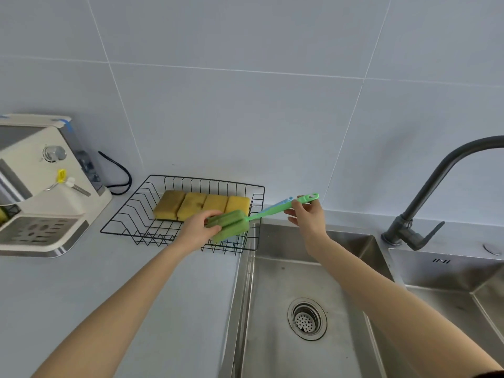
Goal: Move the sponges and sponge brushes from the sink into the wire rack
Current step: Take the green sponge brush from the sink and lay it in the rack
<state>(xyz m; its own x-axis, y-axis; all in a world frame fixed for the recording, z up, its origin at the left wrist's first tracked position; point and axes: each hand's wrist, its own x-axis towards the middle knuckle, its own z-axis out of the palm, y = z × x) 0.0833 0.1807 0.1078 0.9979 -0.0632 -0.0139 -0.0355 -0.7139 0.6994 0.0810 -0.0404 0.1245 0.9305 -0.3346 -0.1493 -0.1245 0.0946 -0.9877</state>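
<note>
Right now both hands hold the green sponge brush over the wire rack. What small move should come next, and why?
Probably lower the green sponge brush into the free front part of the wire rack and release. The left hand grips its foam head above the rack, the right hand holds the handle end, four yellow sponges already fill the back row, and the sink looks empty.

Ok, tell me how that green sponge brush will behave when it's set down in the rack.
The green sponge brush probably weighs little: fingertips carry it. Its foam head likely squashes under the left hand, while the thin handle by the right hand looks stiff. Its ridged head shouldn't roll in the wire rack.
</note>
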